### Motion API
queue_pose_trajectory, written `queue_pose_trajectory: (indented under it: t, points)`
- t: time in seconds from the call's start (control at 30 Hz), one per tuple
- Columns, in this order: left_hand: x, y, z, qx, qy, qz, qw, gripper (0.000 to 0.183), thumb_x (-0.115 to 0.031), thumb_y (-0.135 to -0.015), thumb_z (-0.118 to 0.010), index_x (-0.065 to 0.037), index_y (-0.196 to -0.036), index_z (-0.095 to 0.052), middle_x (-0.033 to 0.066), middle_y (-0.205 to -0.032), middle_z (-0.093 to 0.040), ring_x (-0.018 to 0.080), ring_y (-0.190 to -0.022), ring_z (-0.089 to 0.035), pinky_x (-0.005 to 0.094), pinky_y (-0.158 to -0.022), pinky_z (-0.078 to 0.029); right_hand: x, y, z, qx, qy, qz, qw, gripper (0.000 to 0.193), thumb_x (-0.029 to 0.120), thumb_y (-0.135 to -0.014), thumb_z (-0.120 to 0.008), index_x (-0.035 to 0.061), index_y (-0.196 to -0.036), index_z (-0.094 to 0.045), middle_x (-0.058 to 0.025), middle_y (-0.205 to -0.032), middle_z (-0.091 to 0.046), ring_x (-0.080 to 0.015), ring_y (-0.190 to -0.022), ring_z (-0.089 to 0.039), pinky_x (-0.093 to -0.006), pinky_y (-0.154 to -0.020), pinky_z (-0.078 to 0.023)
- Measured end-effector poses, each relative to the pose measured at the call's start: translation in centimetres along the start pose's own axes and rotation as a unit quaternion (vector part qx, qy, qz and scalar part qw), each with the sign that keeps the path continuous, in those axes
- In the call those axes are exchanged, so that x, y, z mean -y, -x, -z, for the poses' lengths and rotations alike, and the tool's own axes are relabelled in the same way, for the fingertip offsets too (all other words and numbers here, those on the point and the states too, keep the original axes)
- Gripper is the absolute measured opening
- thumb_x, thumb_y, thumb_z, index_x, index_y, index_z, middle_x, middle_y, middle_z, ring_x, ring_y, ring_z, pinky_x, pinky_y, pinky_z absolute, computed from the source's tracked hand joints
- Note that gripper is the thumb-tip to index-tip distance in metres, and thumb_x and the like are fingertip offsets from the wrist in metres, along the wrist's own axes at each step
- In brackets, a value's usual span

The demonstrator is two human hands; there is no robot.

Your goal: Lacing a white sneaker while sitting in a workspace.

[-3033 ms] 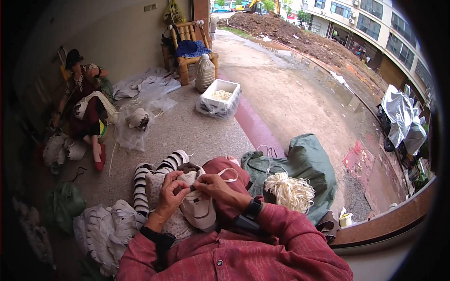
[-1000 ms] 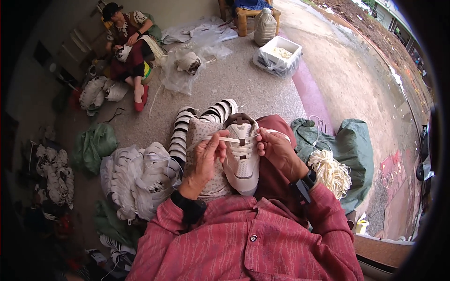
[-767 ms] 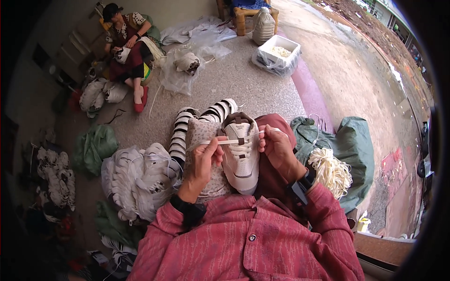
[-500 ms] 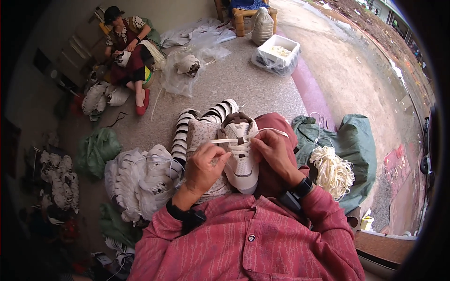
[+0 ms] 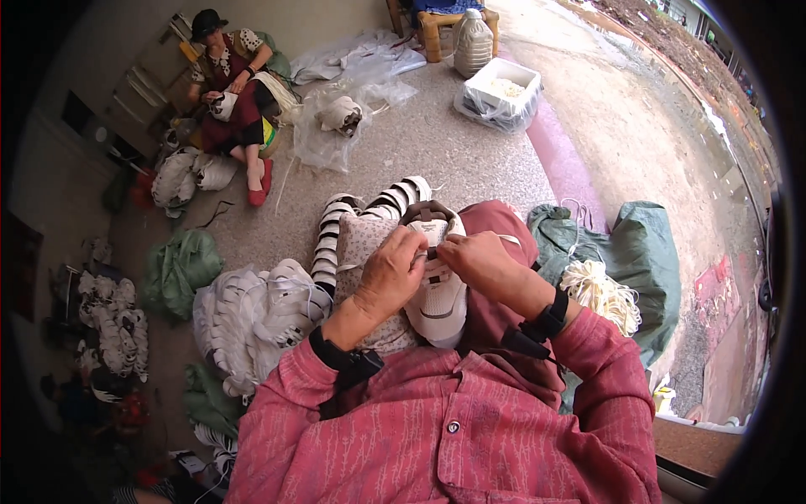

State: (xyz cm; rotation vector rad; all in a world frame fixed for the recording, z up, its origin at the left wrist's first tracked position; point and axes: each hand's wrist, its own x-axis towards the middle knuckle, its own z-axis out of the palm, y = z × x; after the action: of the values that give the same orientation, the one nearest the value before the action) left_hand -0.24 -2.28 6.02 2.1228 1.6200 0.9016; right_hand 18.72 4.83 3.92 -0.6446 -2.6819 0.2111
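A white and beige sneaker (image 5: 440, 312) rests on my lap, its toe toward me and its brown-lined opening away. Over the upper part of its lacing my left hand (image 5: 388, 273) is closed in a pinch on the left side. From the other side my right hand (image 5: 485, 267) pinches too, fingertips close to the left ones. Both appear to grip the white shoelace (image 5: 510, 240), whose loose end sticks out past the right hand. My fingers hide most of the eyelets and the lace between them.
Nested shoe uppers (image 5: 252, 323) are heaped at my left; striped-looking stacks (image 5: 326, 244) lie ahead. A bundle of cream laces (image 5: 598, 290) rests on a green sack (image 5: 651, 269) at right. Farther off are a white box (image 5: 504, 88) and a seated person (image 5: 231, 84) handling a shoe.
My hands have come closer together over the lacing and slightly farther from me. The lace stretched across the shoe is now mostly covered by my fingers.
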Motion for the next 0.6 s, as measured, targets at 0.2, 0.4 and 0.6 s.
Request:
queue_pose_trajectory:
  t: [0.2,0.4,0.6]
  points:
    - [0.1,-0.1,0.6,-0.008,-0.121,-0.07,0.99,0.014,-0.009,-0.083,-0.062,-0.006,-0.094,-0.054,0.0132,-0.093,-0.053,0.0348,-0.092,-0.055,0.0431,-0.08,-0.046,0.3,0.3,0.3,-0.014,-0.006,-0.012,1.0,0.006,0.014,-0.083,-0.059,0.0078,-0.083,-0.059,-0.0093,-0.073,-0.063,-0.0313,-0.064,-0.064,-0.0421,-0.055,-0.049]
    - [-0.4,-0.1,0.3,0.028,0.02,0.072,0.997,0.013,-0.012,-0.089,-0.059,-0.004,-0.096,-0.051,0.0187,-0.087,-0.061,0.0412,-0.086,-0.061,0.0488,-0.073,-0.047,0.9,0.1,0.0,0.004,-0.025,-0.086,0.996,0.01,0.015,-0.083,-0.061,0.0085,-0.09,-0.063,-0.013,-0.07,-0.063,-0.0344,-0.062,-0.064,-0.0448,-0.054,-0.049]
    - [0.0,0.2,0.2,0.02,0.051,0.076,0.996,0.014,-0.013,-0.09,-0.06,-0.004,-0.096,-0.054,0.0199,-0.084,-0.065,0.0417,-0.082,-0.064,0.0475,-0.069,-0.049,0.7,0.1,-0.9,-0.04,-0.139,-0.13,0.981,0.014,0.015,-0.084,-0.061,0.0068,-0.096,-0.064,-0.0171,-0.075,-0.064,-0.037,-0.065,-0.063,-0.0462,-0.058,-0.049]
